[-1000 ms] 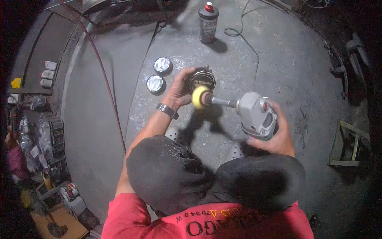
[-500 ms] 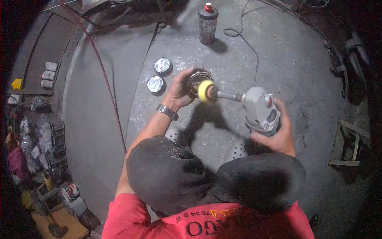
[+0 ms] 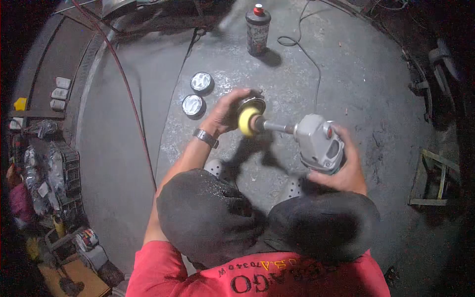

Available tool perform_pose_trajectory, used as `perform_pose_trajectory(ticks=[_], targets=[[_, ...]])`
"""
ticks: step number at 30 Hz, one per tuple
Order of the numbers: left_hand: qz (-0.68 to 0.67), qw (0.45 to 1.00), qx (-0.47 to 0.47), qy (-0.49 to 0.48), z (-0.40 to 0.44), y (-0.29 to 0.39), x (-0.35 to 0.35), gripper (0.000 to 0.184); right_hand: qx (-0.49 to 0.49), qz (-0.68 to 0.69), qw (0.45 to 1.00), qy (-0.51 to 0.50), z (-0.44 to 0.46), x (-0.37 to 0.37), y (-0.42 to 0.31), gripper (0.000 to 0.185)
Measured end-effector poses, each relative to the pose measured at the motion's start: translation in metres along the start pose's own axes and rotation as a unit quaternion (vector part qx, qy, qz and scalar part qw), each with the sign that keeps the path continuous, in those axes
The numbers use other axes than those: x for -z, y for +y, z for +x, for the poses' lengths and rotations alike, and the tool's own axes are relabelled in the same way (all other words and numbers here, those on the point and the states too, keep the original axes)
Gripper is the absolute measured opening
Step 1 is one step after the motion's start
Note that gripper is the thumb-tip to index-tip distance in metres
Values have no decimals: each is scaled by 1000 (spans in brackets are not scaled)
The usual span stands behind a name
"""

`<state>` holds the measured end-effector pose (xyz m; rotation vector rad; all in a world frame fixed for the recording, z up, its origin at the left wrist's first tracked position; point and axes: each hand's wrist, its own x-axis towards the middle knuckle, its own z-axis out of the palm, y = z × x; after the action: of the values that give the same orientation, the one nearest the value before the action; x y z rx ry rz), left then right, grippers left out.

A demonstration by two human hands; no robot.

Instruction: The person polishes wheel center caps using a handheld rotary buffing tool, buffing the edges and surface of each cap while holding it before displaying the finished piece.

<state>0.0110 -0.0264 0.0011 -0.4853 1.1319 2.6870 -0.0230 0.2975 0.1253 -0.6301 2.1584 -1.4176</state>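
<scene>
My left hand [image 3: 225,111] is closed around a round wheel center cap [image 3: 256,103], now tilted and partly hidden by the fingers and the pad. Against its face sits a small yellow foam pad [image 3: 245,121], blurred at the edge. That pad is mounted on the long shaft of a grey polisher [image 3: 314,136]. Wrapped around the polisher's body is my right hand [image 3: 349,166]. Two more silver-faced center caps, an upper one [image 3: 202,82] and a lower one [image 3: 192,105], lie on the floor left of my left hand.
A dark bottle with a red cap [image 3: 258,32] stands on the floor ahead. A grey cord [image 3: 316,72] runs towards the polisher. At left a red hose [image 3: 127,86] crosses the floor. A wooden frame [image 3: 434,178] lies at right, and a crate with plastic-wrapped items [image 3: 49,173] at left.
The polisher has shifted slightly left, and its pad has moved left and a little down over the cap. My left hand has tilted the cap, so its lettering no longer shows.
</scene>
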Motion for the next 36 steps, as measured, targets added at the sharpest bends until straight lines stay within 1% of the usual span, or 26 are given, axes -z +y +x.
perform_pose_trajectory(ticks=[2,5,6,8,11,13,14,17,20,23,24,27,29,31,32,35,36], targets=[[-11,1000,10,-21,6,-4,9,43,30,-45,999,-5,0,1,3,106],[-51,998,20,14,0,-2,4,41,11,-7,999,35,0,0,7,105],[-62,998,20,14,-4,1,0,38,10,-3,999,37,0,0,7,105],[-88,996,9,3,0,-2,3,36,5,7,999,41,1,-1,7,105],[-127,992,-6,-16,6,-5,9,37,6,-7,1000,16,-2,-2,3,105],[-153,988,-9,-24,7,-4,5,38,5,0,999,34,-2,-3,5,105],[-143,989,-13,-18,4,-2,4,39,6,3,999,43,-1,-4,6,105],[-169,985,1,-19,4,-3,5,39,-12,38,998,53,2,-6,1,105],[-165,986,-11,-17,10,-9,12,40,69,-85,994,-20,2,1,8,105],[-157,987,-3,-31,8,-6,6,39,21,-54,998,-26,1,-1,-1,104],[-150,988,-8,-24,10,-7,7,39,15,-39,999,-9,2,-2,-2,103],[-186,982,14,10,9,-9,12,39,13,-11,999,36,2,-4,0,101],[-209,978,15,0,9,-8,15,44,25,-14,998,55,2,-4,8,100],[-255,967,21,1,7,-6,16,49,13,28,994,107,-1,-7,9,98],[-266,964,20,-8,10,-9,23,56,8,49,990,132,-1,-7,9,97],[-301,952,22,-39,9,-8,33,61,-10,23,980,197,7,-2,4,93],[-304,952,14,-41,8,-9,33,64,2,14,976,219,7,-1,8,90]])
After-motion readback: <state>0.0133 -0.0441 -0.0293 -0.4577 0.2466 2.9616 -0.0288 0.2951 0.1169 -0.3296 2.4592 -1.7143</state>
